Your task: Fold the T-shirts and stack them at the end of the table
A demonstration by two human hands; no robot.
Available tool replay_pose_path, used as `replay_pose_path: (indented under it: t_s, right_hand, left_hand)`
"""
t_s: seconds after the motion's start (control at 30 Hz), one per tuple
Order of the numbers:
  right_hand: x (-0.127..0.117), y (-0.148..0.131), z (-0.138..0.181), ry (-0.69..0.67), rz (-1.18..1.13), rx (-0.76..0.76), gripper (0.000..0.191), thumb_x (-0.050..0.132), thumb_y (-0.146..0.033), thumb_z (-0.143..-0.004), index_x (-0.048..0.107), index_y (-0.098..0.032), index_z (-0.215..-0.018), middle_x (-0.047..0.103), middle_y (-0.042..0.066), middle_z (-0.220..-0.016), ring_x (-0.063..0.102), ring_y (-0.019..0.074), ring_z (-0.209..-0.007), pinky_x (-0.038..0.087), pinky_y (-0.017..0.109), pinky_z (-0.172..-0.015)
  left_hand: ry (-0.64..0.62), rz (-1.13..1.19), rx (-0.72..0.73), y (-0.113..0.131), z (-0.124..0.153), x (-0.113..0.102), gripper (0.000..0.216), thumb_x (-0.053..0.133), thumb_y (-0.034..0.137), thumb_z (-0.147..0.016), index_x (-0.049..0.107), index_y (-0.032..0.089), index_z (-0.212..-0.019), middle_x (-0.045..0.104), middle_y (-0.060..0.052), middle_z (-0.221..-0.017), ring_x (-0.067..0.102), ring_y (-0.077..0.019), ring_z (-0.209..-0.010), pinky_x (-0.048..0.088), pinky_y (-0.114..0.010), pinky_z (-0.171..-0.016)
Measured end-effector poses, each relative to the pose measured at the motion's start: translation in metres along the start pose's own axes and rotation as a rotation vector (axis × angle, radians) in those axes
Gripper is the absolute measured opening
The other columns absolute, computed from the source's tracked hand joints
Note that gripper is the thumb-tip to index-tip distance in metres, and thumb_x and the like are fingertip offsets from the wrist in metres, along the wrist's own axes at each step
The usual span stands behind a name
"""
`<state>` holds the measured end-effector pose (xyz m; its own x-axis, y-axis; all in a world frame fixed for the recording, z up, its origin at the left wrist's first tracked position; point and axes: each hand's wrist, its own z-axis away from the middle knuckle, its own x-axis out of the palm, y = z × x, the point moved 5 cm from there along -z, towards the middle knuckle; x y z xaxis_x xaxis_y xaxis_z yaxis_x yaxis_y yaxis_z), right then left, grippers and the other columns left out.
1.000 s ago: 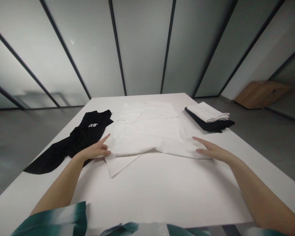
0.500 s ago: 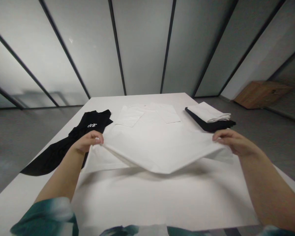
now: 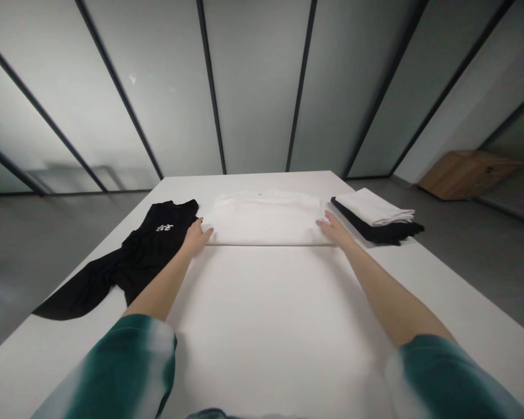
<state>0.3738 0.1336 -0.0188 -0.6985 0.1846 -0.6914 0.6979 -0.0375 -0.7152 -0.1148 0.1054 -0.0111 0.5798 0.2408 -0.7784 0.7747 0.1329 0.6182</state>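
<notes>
A white garment [image 3: 264,220] lies folded into a flat rectangle at the far middle of the white table [image 3: 279,326]. My left hand [image 3: 195,237] rests open at its near left corner, touching the cloth. My right hand [image 3: 335,230] lies open at the near right corner, fingertips on the fold. Nothing is gripped. To the left of my left hand lies a spread black garment with a white print [image 3: 144,256], its hem trailing toward the table's left edge.
A folded white cloth [image 3: 372,208] sits on a folded black cloth [image 3: 378,233] at the far right of the table. Grey floor lies beyond the table edges, and frosted glass panels stand behind. A wooden box [image 3: 467,174] sits on the floor at right.
The white cloth, held up by both hands half a second ago, now lies folded flat. My hands have let go and moved forward to its near corners, and my sleeves show more.
</notes>
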Motion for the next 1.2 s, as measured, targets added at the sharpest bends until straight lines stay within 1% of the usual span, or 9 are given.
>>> replay_pose_path:
  t_s: [0.1, 0.2, 0.33, 0.4, 0.57, 0.73, 0.9, 1.03, 1.2]
  right_hand:
    - [0.007, 0.021, 0.019, 0.085, 0.276, 0.013, 0.071, 0.047, -0.047, -0.086, 0.045, -0.005, -0.145, 0.047, 0.023, -0.148, 0.043, 0.037, -0.136, 0.035, 0.049, -0.111]
    - [0.0, 0.035, 0.029, 0.183, 0.388, 0.029, 0.065, 0.044, -0.046, -0.088, 0.054, -0.005, -0.136, 0.058, 0.023, -0.135, 0.051, 0.0383, -0.127, 0.039, 0.051, -0.106]
    - [-0.006, 0.044, 0.031, 0.181, 0.301, 0.002, 0.057, 0.047, -0.044, -0.085, 0.061, -0.012, -0.129, 0.071, 0.015, -0.112, 0.062, 0.0327, -0.103, 0.046, 0.046, -0.095]
    - [-0.004, 0.044, 0.03, 0.146, 0.229, -0.07, 0.057, 0.049, -0.041, -0.082, 0.061, -0.013, -0.13, 0.071, 0.014, -0.111, 0.064, 0.0295, -0.094, 0.048, 0.044, -0.092]
    - [-0.006, 0.036, 0.03, 0.228, 0.092, -0.272, 0.042, 0.051, -0.032, -0.077, 0.072, -0.016, -0.109, 0.07, 0.013, -0.115, 0.063, 0.029, -0.104, 0.047, 0.043, -0.095]
    - [-0.003, 0.034, 0.034, 0.151, 0.086, -0.204, 0.046, 0.053, -0.036, -0.077, 0.072, -0.015, -0.113, 0.072, 0.009, -0.089, 0.061, 0.0232, -0.073, 0.051, 0.039, -0.077]
    - [-0.002, 0.03, 0.036, 0.093, 0.147, -0.136, 0.046, 0.051, -0.033, -0.079, 0.072, -0.014, -0.115, 0.066, 0.004, -0.067, 0.057, 0.0212, -0.061, 0.049, 0.035, -0.069]
    - [-0.008, 0.024, 0.034, 0.024, 0.237, -0.129, 0.042, 0.05, -0.03, -0.081, 0.073, -0.015, -0.112, 0.074, 0.009, -0.088, 0.065, 0.0235, -0.076, 0.05, 0.035, -0.079]
    - [-0.023, 0.017, 0.045, -0.197, 0.326, -0.191, 0.04, 0.054, -0.037, -0.082, 0.075, -0.019, -0.111, 0.071, 0.012, -0.119, 0.066, 0.0306, -0.107, 0.048, 0.04, -0.097]
  left_hand:
    - [0.034, -0.257, -0.007, -0.016, 0.017, 0.004, 0.068, 0.052, 0.044, -0.088, 0.046, 0.004, -0.143, 0.05, -0.024, -0.144, 0.044, -0.0373, -0.137, 0.035, -0.046, -0.113]
    - [0.064, -0.279, -0.034, -0.022, 0.023, 0.002, 0.061, 0.046, 0.041, -0.091, 0.048, 0.006, -0.141, 0.057, -0.022, -0.137, 0.051, -0.0368, -0.13, 0.039, -0.047, -0.109]
    - [0.065, -0.197, 0.072, -0.022, 0.02, 0.002, 0.053, 0.045, 0.028, -0.088, 0.052, 0.01, -0.138, 0.059, -0.018, -0.135, 0.054, -0.0309, -0.127, 0.041, -0.042, -0.109]
    - [0.093, -0.169, 0.16, -0.021, 0.019, 0.002, 0.049, 0.045, 0.022, -0.085, 0.058, 0.012, -0.131, 0.061, -0.015, -0.131, 0.055, -0.0287, -0.126, 0.04, -0.04, -0.11]
    - [0.181, -0.079, 0.254, -0.021, 0.018, 0.0, 0.036, 0.047, 0.019, -0.08, 0.07, 0.014, -0.106, 0.067, -0.013, -0.117, 0.061, -0.0286, -0.115, 0.044, -0.041, -0.105]
    - [0.067, -0.024, 0.167, -0.021, 0.02, 0.005, 0.044, 0.053, 0.028, -0.082, 0.066, 0.014, -0.122, 0.071, -0.012, -0.109, 0.067, -0.0264, -0.098, 0.051, -0.037, -0.091]
    - [0.016, -0.187, 0.072, -0.019, 0.023, 0.0, 0.049, 0.048, 0.023, -0.087, 0.06, 0.013, -0.133, 0.069, -0.016, -0.122, 0.067, -0.028, -0.106, 0.049, -0.036, -0.095]
    - [-0.121, -0.338, 0.098, -0.012, 0.024, -0.006, 0.053, 0.045, 0.023, -0.089, 0.054, 0.017, -0.141, 0.068, -0.015, -0.125, 0.065, -0.0288, -0.114, 0.047, -0.035, -0.098]
    - [-0.348, -0.384, 0.144, -0.011, 0.03, -0.017, 0.073, 0.052, 0.024, -0.081, 0.039, 0.019, -0.153, 0.062, -0.014, -0.137, 0.062, -0.0295, -0.12, 0.044, -0.036, -0.103]
